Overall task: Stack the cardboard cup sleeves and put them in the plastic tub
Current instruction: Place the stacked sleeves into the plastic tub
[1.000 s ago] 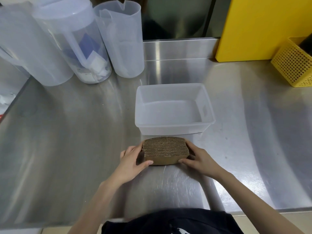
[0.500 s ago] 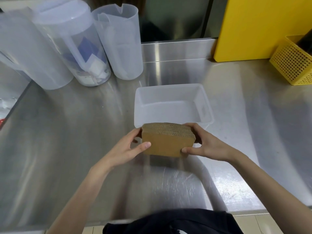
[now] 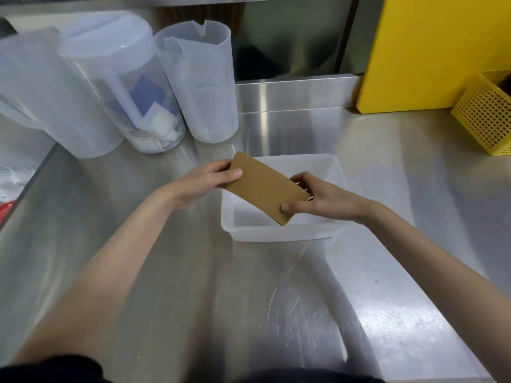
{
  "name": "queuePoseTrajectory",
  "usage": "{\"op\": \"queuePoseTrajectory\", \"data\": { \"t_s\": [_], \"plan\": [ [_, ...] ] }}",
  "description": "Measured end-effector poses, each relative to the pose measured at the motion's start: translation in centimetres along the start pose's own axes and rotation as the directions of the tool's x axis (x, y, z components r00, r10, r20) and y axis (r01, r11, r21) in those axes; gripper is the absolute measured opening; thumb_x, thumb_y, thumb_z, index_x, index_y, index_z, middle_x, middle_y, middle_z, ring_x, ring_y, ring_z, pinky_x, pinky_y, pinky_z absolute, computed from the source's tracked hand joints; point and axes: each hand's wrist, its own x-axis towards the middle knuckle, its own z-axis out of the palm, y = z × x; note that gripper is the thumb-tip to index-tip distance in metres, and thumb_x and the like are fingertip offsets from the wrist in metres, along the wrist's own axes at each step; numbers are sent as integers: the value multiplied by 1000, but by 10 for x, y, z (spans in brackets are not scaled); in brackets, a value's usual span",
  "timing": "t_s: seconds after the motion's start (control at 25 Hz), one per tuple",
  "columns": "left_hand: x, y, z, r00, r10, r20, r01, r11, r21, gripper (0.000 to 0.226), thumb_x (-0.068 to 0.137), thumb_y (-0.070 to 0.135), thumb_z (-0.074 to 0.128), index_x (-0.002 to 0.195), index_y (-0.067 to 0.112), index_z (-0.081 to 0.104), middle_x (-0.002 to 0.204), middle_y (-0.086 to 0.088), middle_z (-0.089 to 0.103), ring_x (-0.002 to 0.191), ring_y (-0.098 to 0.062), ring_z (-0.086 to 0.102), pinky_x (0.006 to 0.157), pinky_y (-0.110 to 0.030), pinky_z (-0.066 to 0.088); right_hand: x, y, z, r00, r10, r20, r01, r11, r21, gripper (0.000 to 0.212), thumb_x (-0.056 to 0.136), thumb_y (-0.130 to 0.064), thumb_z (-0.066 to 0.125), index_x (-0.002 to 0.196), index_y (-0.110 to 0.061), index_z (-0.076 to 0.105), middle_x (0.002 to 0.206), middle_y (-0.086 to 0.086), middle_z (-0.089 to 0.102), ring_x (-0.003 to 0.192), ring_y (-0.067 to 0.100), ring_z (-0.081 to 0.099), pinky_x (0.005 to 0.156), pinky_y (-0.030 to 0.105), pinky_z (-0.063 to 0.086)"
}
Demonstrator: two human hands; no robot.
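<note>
Two hands: both clamp one stack of sleeves, one at each end; likely so the loose sleeves stay pressed together as a block
left hand (image 3: 206, 180): closed on the stack's high far-left end; thumb on the near face, fingers behind, out of sight
right hand (image 3: 318, 199): closed on the low right end; thumb on the near face, fingers wrapped over the corrugated edge
stack (image 3: 265, 189): held in the air, tilted, left end up, right end down inside the tub's rim; plain brown face toward the camera; tilt probably lets the low end clear the wall first
contact: cannot tell whether the low corner touches the tub floor
tub (image 3: 276, 234): translucent, on the counter, straight ahead; floor visible at the near left looks bare
step: judged as the placing stage; stacking looks done
next: lower the left end, then let go with both hands; the left-hand fingers may catch the left wall
risk: easing the squeeze early could let the sleeves fan out
counter (image 3: 193, 286): steel
surroundings: jugs (image 3: 193, 87) back left, yellow basket (image 3: 486, 117) far right, well clear of the tub
</note>
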Motion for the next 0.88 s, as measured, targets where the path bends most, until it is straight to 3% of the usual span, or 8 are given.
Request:
{"op": "queuePoseTrajectory", "data": {
  "t_s": [0.12, 0.24, 0.36, 0.48, 0.6, 0.76, 0.88],
  "plan": [
    [26, 12, -14, 995, -91, 46, 85, 989, 122, 21, 91, 27, 43, 109, 26, 54, 106, 14, 60, 93, 7, 57, 76, -3, 46, 18, 1, 0, 996, 70, 48, -69, 998, -11, 47, 82, -39, 61, 119, -15, 44, 112, -1, 55, 101, 15, 54, 87, 26, 43],
    [50, 16, -20, 977, -200, 78, 176, 955, 237, 28, 92, 26, 43, 114, 15, 54, 112, 4, 59, 101, -5, 55, 84, -11, 44, 32, 0, 6, 982, 118, 149, -122, 992, 17, 20, 86, -37, 56, 95, -19, 51, 99, -1, 55, 91, 13, 53, 89, 27, 43],
    [69, 14, -21, 948, -299, 112, 227, 878, 421, 34, 91, 27, 42, 115, 7, 55, 121, -7, 59, 114, -19, 53, 102, -26, 36, 47, 7, 18, 965, 154, 213, -168, 985, 47, 32, 85, -36, 57, 100, -8, 55, 101, 8, 57, 99, 24, 56, 102, 37, 42],
    [86, 11, -20, 918, -370, 143, 233, 795, 561, 33, 91, 27, 40, 108, 5, 57, 115, -7, 60, 111, -21, 54, 103, -32, 36, 60, 10, 28, 941, 189, 279, -229, 966, 118, 33, 86, -31, 55, 106, -5, 56, 111, 15, 62, 102, 24, 58, 104, 35, 43],
    [98, 6, -16, 899, -406, 165, 216, 739, 638, 27, 91, 27, 38, 95, 6, 55, 99, -4, 57, 96, -19, 51, 90, -30, 37, 67, 11, 34, 926, 238, 294, -283, 952, 121, 15, 88, -30, 54, 87, -15, 52, 96, 6, 55, 91, 17, 51, 95, 32, 46],
    [112, -2, -14, 875, -447, 188, 189, 671, 717, 26, 90, 25, 39, 96, 5, 55, 98, -5, 53, 93, -21, 49, 86, -33, 37, 78, 8, 40, 902, 300, 310, -339, 938, 77, 16, 87, -31, 53, 85, -15, 48, 86, 1, 49, 79, 14, 48, 68, 19, 43],
    [118, -5, -13, 869, -458, 189, 162, 622, 766, 23, 89, 23, 39, 92, 4, 53, 93, -6, 50, 86, -21, 46, 80, -32, 36, 85, 7, 46, 897, 326, 300, -352, 935, 36, 19, 86, -32, 53, 77, -16, 47, 75, 0, 48, 66, 11, 45, 61, 17, 39]
  ]
}}
